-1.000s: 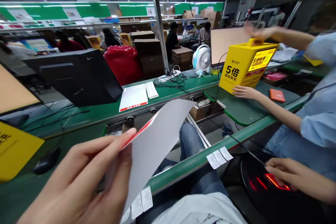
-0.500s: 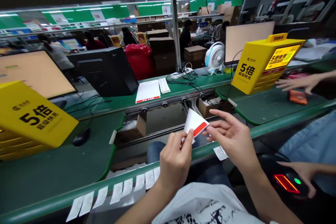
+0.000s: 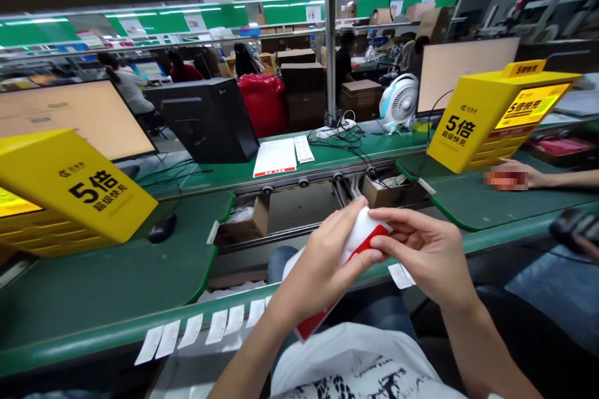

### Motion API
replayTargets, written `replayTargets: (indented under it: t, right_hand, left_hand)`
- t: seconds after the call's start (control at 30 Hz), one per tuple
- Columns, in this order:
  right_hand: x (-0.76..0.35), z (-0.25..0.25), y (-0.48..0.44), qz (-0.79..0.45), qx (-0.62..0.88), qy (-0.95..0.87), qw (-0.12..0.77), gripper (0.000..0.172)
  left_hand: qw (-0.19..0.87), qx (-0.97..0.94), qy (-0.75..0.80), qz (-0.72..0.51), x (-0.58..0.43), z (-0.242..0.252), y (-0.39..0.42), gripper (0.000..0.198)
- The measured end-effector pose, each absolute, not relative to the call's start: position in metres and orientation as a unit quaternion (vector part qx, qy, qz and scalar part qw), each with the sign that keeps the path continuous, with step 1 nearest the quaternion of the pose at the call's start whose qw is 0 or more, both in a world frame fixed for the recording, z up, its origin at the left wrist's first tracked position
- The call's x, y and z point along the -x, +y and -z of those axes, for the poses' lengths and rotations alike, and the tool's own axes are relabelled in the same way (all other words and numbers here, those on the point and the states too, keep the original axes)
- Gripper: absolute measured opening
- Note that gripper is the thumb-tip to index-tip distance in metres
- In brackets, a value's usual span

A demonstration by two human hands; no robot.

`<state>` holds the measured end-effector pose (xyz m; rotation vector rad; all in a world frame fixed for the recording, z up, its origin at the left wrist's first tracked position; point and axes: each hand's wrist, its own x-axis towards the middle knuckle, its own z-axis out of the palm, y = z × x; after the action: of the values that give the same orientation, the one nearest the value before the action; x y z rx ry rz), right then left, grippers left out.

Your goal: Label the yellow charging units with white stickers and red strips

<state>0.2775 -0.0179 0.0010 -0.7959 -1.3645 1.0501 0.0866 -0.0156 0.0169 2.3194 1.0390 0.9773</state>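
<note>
This is a long factory line with green desks, and many cardboard boxes (image 3: pixel 302 90) and a red bag (image 3: pixel 262 106) stand behind the far desk. On the desk in front of the person there are a monitor (image 3: pixel 70 115), a black computer case (image 3: pixel 206 121), a white fan (image 3: pixel 399 100) and a white paper pad (image 3: pixel 274 157). Two yellow boxes printed with "5倍" sit at both sides, one on the left (image 3: pixel 70 187) and one on the right (image 3: pixel 482 118), and a black mouse (image 3: pixel 162 228) lies near the left one. Paper labels (image 3: pixel 201 329) hang along the near desk edge. A co-worker's hand (image 3: pixel 524 177) rests on the right desk, and what it holds is blurred. The main change is at the centre: half a second ago the person's hands were a little apart, and now they have closed together. The left hand (image 3: pixel 322 255) and the right hand (image 3: pixel 421 249) are clamped on a white sheet with a red band (image 3: pixel 360 243). This sheet is held above the person's lap and is bent in a curve, and its red lower end (image 3: pixel 309 326) sticks out below the left hand.
</note>
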Motion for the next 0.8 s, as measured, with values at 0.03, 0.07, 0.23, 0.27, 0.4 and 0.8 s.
replayTargets:
  t: [0.03,0.07,0.23,0.27,0.4,0.8]
  right_hand:
    - [-0.278,-0.003,-0.019,-0.437,0.344,-0.592,0.583,0.032]
    - [-0.279,-0.004,-0.02,-0.427,0.343,-0.602,0.581,0.031]
    - [-0.287,-0.008,-0.023,-0.323,0.333,-0.678,0.571,0.032]
    - [-0.289,-0.009,-0.023,-0.288,0.334,-0.692,0.571,0.034]
    - [-0.294,-0.014,-0.023,-0.198,0.342,-0.724,0.565,0.034]
    - [-0.321,-0.018,-0.029,-0.084,0.381,-0.752,0.531,0.017]
  left_hand:
    - [0.226,-0.828,0.376,-0.349,-0.088,-0.017,-0.017,0.062]
    - [0.238,-0.825,0.378,-0.346,-0.09,-0.017,-0.018,0.054]
    - [0.241,-0.833,0.382,-0.32,-0.101,-0.018,-0.028,0.035]
    - [0.246,-0.833,0.377,-0.322,-0.103,-0.019,-0.029,0.034]
    - [0.265,-0.837,0.346,-0.33,-0.106,-0.025,-0.026,0.033]
    - [0.198,-0.872,0.35,-0.277,-0.121,-0.027,-0.015,0.047]
